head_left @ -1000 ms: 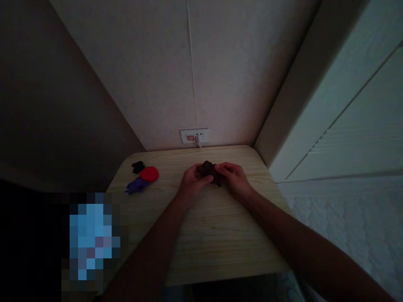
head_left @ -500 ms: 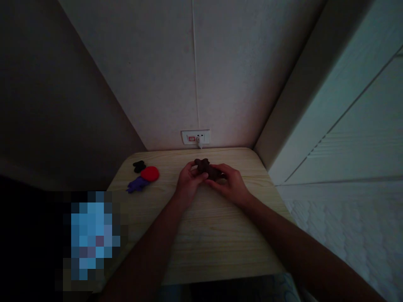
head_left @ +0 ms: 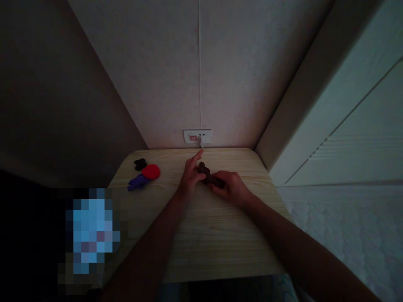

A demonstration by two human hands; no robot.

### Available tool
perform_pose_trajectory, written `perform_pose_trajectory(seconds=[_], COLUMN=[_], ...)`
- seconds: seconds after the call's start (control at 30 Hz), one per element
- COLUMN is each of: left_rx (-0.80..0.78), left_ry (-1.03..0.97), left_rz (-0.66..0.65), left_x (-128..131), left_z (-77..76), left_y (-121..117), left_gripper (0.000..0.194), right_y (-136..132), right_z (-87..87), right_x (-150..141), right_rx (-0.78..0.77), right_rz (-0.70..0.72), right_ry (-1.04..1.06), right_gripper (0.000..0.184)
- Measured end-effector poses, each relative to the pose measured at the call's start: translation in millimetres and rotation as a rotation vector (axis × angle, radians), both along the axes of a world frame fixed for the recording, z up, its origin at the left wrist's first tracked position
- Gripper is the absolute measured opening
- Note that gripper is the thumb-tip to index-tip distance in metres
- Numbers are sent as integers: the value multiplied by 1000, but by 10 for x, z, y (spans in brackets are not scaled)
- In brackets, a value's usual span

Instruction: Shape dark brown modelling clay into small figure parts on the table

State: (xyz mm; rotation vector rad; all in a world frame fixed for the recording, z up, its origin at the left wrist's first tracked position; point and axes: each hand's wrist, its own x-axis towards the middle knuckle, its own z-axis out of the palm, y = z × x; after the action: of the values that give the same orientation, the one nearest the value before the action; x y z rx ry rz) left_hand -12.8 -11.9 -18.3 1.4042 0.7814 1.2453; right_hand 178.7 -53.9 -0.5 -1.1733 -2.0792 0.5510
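"Dim corner, head view: pale wall [head_left: 157, 75] rising behind a wood-grain counter [head_left: 195, 239], outlet plate [head_left: 186, 136] sitting just above the back edge, white plug [head_left: 200, 141] filling one socket. What are the hands doing?"

"Both are working at a dark brown, lumpy figure [head_left: 204, 171] near the middle of the counter's far half. Right hand [head_left: 234, 187] is gripping its near-right end, fingers clamping on it."

"And the left?"

"Left hand [head_left: 188, 179] is bracing the other end. Thumb is lying against the brown figure, index finger is stretching up toward the plug, so thumb and index are standing apart. Other fingertips are hiding; can't tell how they're curling."

"Anything else on the counter?"

"Far left, a small cluster. Red disc [head_left: 151, 171] is overlapping a purple piece [head_left: 137, 182]; black two-lobed piece [head_left: 140, 164] is lying just beside the disc, on its far-left side."

"Edges of the view?"

"Ribbed, pale panel [head_left: 362, 147] standing at right, whitish quilted surface [head_left: 340, 239] spreading below it. Lower left, a blue pixelated patch [head_left: 94, 226] is masking whatever is there."
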Motion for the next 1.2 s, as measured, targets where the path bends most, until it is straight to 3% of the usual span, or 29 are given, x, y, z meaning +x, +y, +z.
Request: perform_pose_trajectory(seconds=[0.1,0.2,0.53,0.7,0.83,1.2], left_rx=[143,179,48,-4,-32,-154], left_ry=[83,167,321,319,252,109], left_rz=[-80,-85,22,37,54,4], left_x=[-34,-21,122,111,126,150], left_z=[17,49,79,39,37,75], left_y=[15,-9,-123,-103,-105,-79], left_gripper=[57,45,37,36,34,32], right_y=[0,8,36,28,21,57], right_z=[0,-11,-69,-51,-33,-67], right_x=[10,23,-20,-43,-34,-66], right_rx=[-32,-51,94,-17,-115,-146], right_rz=[-5,-91,-188,-142,-102,-147], right_ry=[3,38,3,-45,88,428], right_gripper=[15,21,20,17,18,17])
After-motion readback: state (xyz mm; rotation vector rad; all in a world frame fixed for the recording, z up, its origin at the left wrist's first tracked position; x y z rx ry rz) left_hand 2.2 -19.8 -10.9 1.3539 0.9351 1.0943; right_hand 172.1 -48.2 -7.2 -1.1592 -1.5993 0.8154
